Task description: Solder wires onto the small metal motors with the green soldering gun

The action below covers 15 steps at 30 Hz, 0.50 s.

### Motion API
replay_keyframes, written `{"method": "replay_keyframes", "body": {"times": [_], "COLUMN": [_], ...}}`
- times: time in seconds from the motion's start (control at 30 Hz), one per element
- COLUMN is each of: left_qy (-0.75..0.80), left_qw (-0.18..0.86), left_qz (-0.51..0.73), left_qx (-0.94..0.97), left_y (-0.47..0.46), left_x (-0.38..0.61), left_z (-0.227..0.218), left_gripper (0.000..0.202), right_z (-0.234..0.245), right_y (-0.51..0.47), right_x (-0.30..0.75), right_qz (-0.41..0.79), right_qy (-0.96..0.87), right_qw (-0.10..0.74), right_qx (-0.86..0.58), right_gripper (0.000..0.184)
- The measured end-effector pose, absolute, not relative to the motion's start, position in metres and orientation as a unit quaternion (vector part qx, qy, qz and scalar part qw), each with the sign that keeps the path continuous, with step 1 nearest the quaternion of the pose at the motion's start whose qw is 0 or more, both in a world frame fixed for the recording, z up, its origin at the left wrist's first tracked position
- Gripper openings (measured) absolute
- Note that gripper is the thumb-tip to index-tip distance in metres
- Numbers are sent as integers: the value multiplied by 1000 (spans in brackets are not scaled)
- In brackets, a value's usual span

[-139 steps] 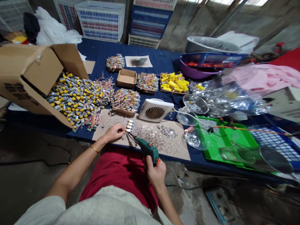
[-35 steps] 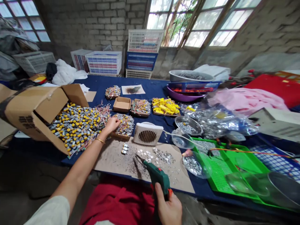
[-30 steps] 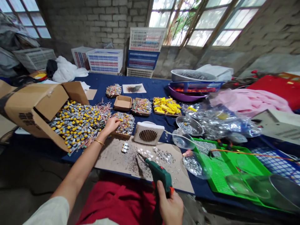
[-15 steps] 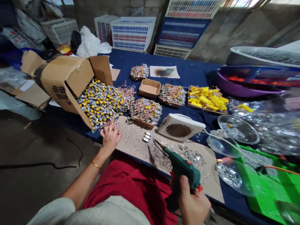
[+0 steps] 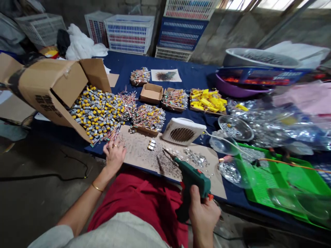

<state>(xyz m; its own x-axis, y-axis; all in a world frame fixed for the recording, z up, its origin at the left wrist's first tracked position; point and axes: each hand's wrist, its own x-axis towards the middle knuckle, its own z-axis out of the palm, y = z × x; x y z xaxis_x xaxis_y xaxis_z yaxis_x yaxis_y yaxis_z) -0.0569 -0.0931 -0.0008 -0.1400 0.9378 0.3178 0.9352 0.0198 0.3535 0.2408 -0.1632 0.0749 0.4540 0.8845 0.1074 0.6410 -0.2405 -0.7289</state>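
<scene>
My right hand (image 5: 204,210) grips a green and black soldering gun (image 5: 192,177) by its handle, its long tip pointing up and left over the brown work board. Close to that tip, a short row of small motors (image 5: 151,144) lies on the board. My left hand (image 5: 115,155) is at the board's left end, fingers curled down at the loose red and white wires (image 5: 113,133); whatever they pinch is hidden. Beyond it, a large heap of small motors with yellow ends (image 5: 97,108) spills from a tipped cardboard box (image 5: 46,89).
A white fan unit (image 5: 183,131) stands behind the board (image 5: 137,151), near scattered metal bits. Small cardboard trays hold wired motors (image 5: 148,117) and yellow parts (image 5: 208,100); one tray (image 5: 151,93) is bare. Right are clear bowls (image 5: 230,170), a green tray (image 5: 261,193) and stacked basins (image 5: 240,88).
The view has swung to the right, so the table's contents sit further left and more of the green tray shows. Both hands keep much the same places over the board.
</scene>
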Motion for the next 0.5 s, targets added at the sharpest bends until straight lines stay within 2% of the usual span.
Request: {"method": "replay_keyframes", "body": {"times": [0.1, 0.33, 0.5], "left_qy": [746, 697, 761], "left_qw": [-22, -4, 18], "left_qz": [202, 145, 92], "left_qx": [634, 702, 642], "left_y": [-83, -107, -96], "left_x": [-56, -49, -49], "left_z": [4, 6, 20], "left_gripper": [23, 25, 35], "right_z": [72, 69, 70], "right_y": [-164, -169, -167], "right_x": [241, 243, 244], "right_qz": [178, 208, 221], "right_qy": [-487, -466, -469], "right_qw": [376, 408, 412], "right_qx": [-768, -757, -750], "right_gripper": [55, 52, 52]}}
